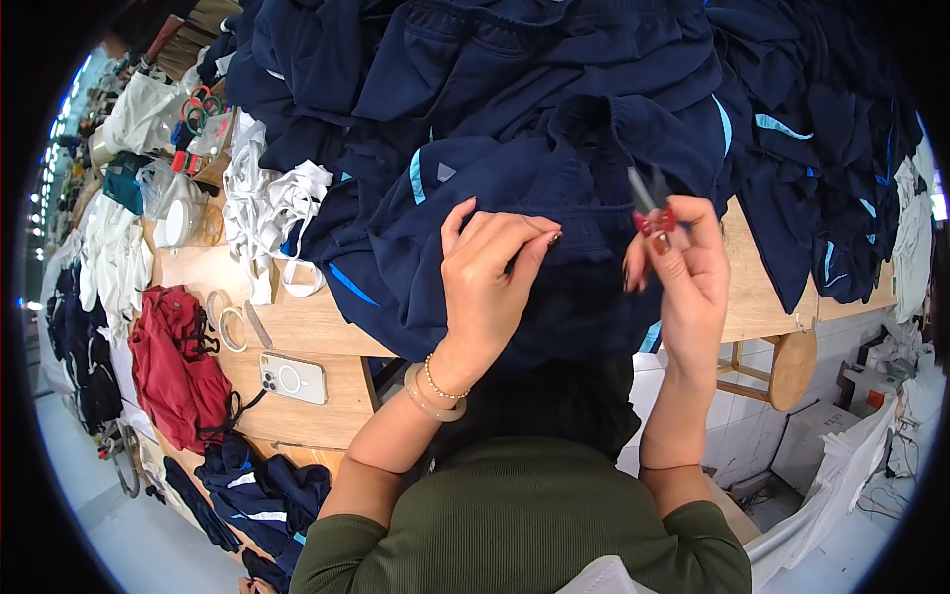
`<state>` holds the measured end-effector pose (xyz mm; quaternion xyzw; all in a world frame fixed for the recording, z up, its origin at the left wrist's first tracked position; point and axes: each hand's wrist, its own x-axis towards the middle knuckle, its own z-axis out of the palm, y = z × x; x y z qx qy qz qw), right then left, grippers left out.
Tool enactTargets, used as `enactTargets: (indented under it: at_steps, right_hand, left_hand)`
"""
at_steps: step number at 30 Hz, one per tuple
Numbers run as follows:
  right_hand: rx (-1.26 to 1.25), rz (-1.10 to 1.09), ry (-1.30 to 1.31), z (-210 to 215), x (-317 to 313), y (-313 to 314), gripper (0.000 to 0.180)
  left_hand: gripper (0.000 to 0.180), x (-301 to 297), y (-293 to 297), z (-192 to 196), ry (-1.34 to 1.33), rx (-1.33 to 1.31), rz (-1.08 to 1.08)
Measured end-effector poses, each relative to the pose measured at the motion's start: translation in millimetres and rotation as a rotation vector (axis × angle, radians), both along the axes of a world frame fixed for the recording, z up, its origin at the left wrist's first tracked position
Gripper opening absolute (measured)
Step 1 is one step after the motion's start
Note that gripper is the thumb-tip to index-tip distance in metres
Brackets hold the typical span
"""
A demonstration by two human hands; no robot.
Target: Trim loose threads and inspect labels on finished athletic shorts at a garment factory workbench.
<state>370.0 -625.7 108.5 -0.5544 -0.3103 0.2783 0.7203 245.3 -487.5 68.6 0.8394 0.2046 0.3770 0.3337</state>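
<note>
A navy garment with a gathered elastic band and light blue trim (396,252) lies before me, draped over the table's near edge. Above its band, my left hand (490,272) is closed in a pinch, thumb against forefinger; whatever is between the fingertips is too small to make out. To the right, my right hand (685,262) grips a pair of thread snips with red handles (653,220). The blades point up and away from me, over the garment, slightly blurred. They are apart from my left hand.
More navy garments (534,49) are heaped behind and to the right (792,178). White straps (267,198), tape rolls (233,329), a phone (293,379) and a dark red bag (178,366) lie left. A wooden stool (792,371) stands lower right.
</note>
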Motion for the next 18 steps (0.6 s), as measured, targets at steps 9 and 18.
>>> enactTargets:
  at_steps: [9, 18]
  right_hand:
    - [-0.295, -0.088, -0.184, -11, -2, 4, 0.022]
    - [-0.376, -0.174, -0.744, -3, 8, 4, 0.027]
  left_hand:
    - [0.004, -1, 2, 2, -0.035, -0.166, 0.024]
    - [0.004, 0, 8, 3, -0.070, -0.238, 0.031]
